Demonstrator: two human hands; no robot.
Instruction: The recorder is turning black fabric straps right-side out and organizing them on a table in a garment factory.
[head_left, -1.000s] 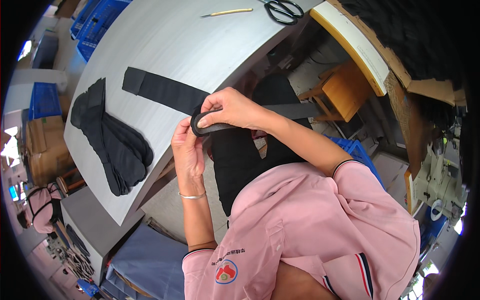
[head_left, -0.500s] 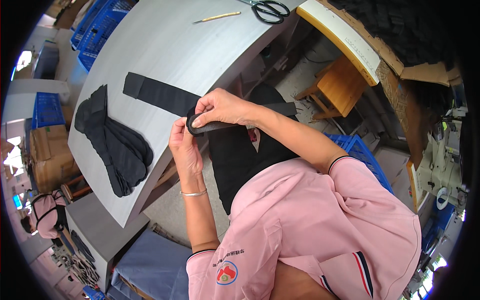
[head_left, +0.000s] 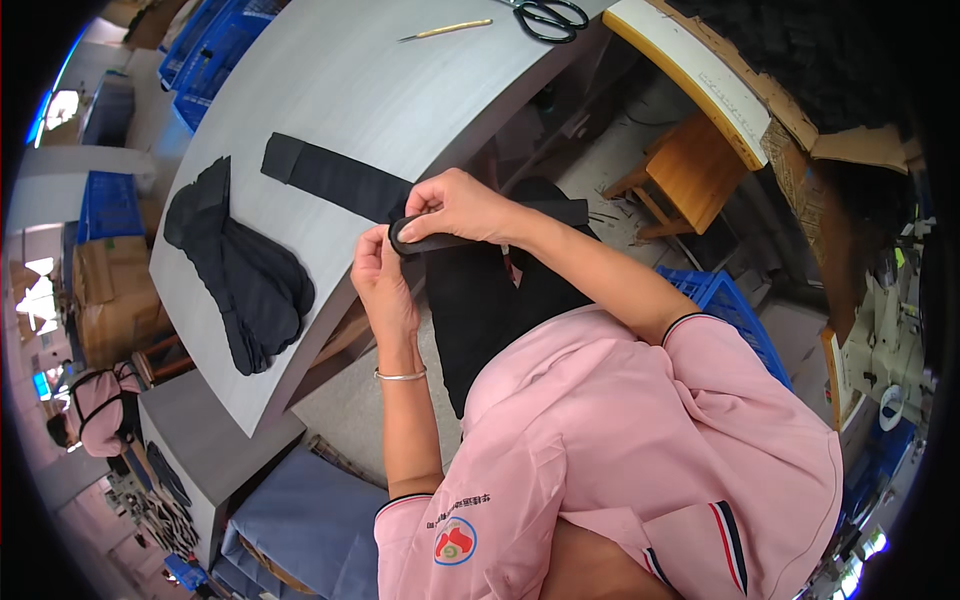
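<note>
A black fabric strap (head_left: 340,182) lies partly on the table, and its nearer part is bent into a tight loop between my hands. My right hand (head_left: 455,207) pinches the loop from above, thumb against its inner side. Fingers of my left hand (head_left: 382,280) are closed on the loop's left edge; a silver bangle circles that wrist. Another end of black strap passes beneath my right wrist and sticks out to the right. Black cloth (head_left: 500,310) covers my lap below the hands. Left of them, a bundle of black fabric pieces (head_left: 240,280) rests on the table.
Black-handled scissors (head_left: 548,18) and a thin pointed tool with a light handle (head_left: 447,30) lie at the grey table's (head_left: 330,80) far side. A wooden stool (head_left: 690,175) and a blue crate (head_left: 735,315) stand to the right. Another person (head_left: 105,410) is at far left.
The whole view has shifted slightly, with the table and its things a little right and up. My hands keep their grip on the strap loop, which looks nearly the same.
</note>
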